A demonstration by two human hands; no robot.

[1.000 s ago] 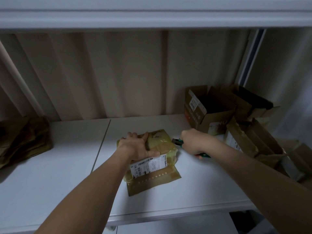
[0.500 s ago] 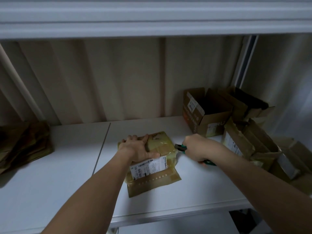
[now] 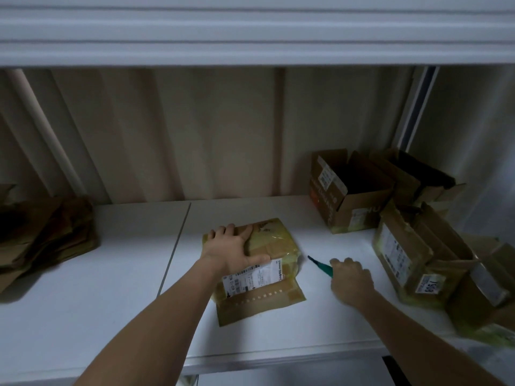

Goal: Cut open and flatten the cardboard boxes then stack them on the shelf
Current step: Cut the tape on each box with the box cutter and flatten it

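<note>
Pulled back rightward since half a second ago: right hand (image 3: 351, 280) and its green cutter (image 3: 320, 264), earlier tight against the taped box (image 3: 257, 267), now apart from the box's right edge with a strip of bare shelf between. Left hand (image 3: 234, 250) unmoved, pressing on the box top.

Far left: stack of flattened cardboard (image 3: 46, 240), dark, lying on the white shelf (image 3: 111, 288) near the back wall, well apart from the box.

Centre: small brown box, wrapped in yellowish glossy tape, squashed low and slightly skewed, resting on the shelf just right of the seam between two shelf panels. White shipping label on the near part of the top, partly under the left thumb. One loose flap spread flat toward the near edge, with a row of small pale marks along it. Left fingers spread and fairly straight over the far left corner, thumb lying along the label's edge.

Right of the box: right fingers curled round the cutter's handle, tip pointing left and far toward the box, not touching it; blade itself too blurred to make out.

Far right: open boxes (image 3: 351, 190) piled against the back corner, one upright with flaps raised, another labelled box (image 3: 404, 254) tilted nearer, close beside the right wrist.

Open room: bare shelf left of the box up to the flattened stack, and a band along the near shelf edge.
</note>
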